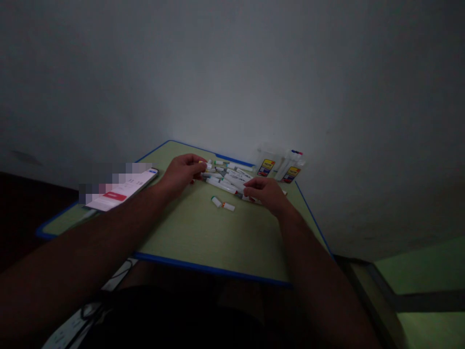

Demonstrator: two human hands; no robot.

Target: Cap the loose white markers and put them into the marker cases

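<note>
My left hand (182,173) is at the left end of a heap of white markers (227,183), thumb and forefinger closed on a small white marker cap (202,166) with a yellowish end. At the heap's right side, my right hand (268,193) has its fingers pinched on a white marker, mostly hidden beneath them. Two loose caps, one green-ended (216,201) and one orange-ended (228,206), lie on the table in front of the heap. Dim light blurs the small parts.
Two clear plastic marker cases (266,166) stand at the back right; the right one holds several markers (288,162). A lit phone (121,191) lies on the left of the blue-edged table (203,237). A wall (225,72) rises behind. Below left is a power strip (69,329) with cords.
</note>
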